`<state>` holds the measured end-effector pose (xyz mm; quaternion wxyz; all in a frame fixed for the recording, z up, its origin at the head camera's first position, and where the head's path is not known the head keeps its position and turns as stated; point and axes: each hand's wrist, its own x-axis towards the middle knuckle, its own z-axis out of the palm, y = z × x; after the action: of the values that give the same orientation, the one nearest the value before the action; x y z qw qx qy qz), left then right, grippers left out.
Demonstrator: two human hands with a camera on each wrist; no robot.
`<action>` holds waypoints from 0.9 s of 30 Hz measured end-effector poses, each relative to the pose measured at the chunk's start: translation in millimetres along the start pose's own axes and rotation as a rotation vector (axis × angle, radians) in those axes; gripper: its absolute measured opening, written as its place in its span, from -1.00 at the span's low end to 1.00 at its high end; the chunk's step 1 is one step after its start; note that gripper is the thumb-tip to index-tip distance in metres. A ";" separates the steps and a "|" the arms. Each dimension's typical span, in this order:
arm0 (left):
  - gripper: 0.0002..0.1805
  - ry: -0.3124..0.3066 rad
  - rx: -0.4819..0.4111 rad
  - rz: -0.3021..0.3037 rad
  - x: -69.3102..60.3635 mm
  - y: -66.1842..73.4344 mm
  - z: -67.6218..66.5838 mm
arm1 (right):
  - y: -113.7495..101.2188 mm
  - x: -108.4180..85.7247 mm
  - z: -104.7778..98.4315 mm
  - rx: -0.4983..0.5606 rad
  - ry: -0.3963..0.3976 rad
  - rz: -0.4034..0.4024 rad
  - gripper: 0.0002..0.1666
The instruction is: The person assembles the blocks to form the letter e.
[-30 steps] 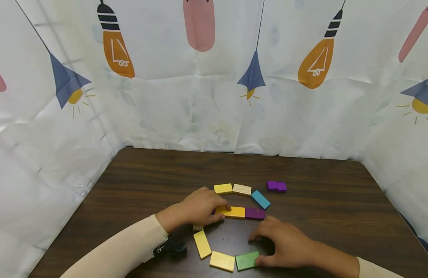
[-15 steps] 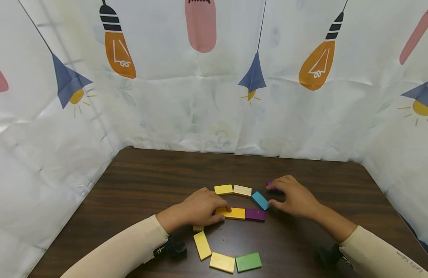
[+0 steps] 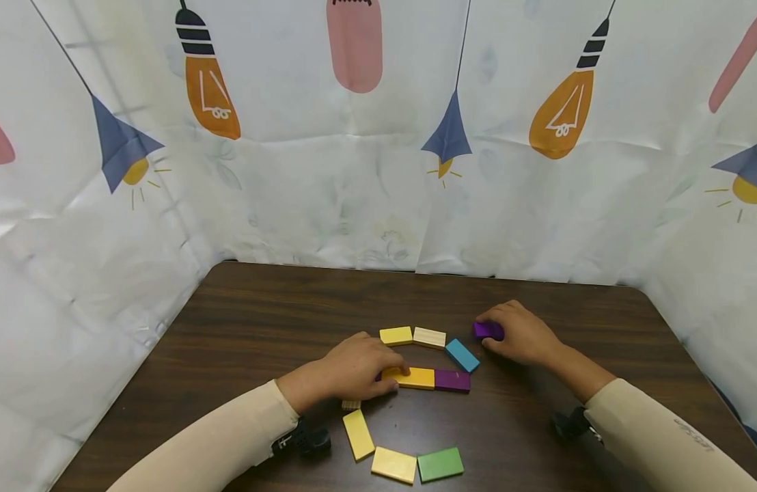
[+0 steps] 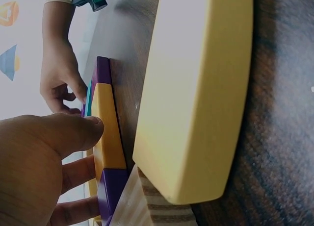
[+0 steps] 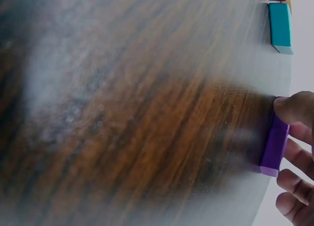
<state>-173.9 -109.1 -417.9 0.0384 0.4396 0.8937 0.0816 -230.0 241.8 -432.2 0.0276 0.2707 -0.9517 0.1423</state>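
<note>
My left hand (image 3: 359, 367) grips an orange-yellow block (image 3: 419, 378) in the middle of a straight row, thumb on the near side and fingers behind. A dark purple block (image 3: 452, 381) lies against its right end; another purple block (image 4: 114, 189) shows at the other end in the left wrist view. At the far right, my right hand (image 3: 521, 335) holds a pair of small purple blocks (image 3: 488, 331), lying end to end. In the right wrist view, its thumb (image 5: 289, 108) presses one of them. The right hand partly covers the pair in the head view.
Blocks form a broken curve around the row: yellow (image 3: 395, 335), plain wood (image 3: 429, 337) and blue (image 3: 462, 355) behind it, then pale yellow (image 3: 358, 434), another yellow (image 3: 393, 465) and green (image 3: 440, 465) in front. A striped wooden block (image 3: 351, 404) sits near my left wrist.
My right hand has left the green block at the front, moved up to the far right, and taken hold of the small purple blocks. The left hand stays on the row.
</note>
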 end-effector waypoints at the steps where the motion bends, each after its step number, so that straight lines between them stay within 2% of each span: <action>1: -0.72 0.000 -0.001 -0.001 0.1 0.0 -0.2 | 0.1 0.6 0.2 0.000 -0.003 0.002 -0.57; 18: -0.71 -0.007 -0.005 -0.008 0.3 1.3 0.1 | 1.2 4.0 -0.8 0.007 -0.011 0.015 -0.62; 27: -0.70 -0.008 0.015 -0.005 -0.1 0.7 0.9 | -4.7 -4.2 -7.7 0.015 0.010 -0.020 -0.63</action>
<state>-173.2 -108.7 -418.7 0.0390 0.4381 0.8951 0.0731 -224.2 242.3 -424.2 0.0319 0.2798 -0.9476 0.1508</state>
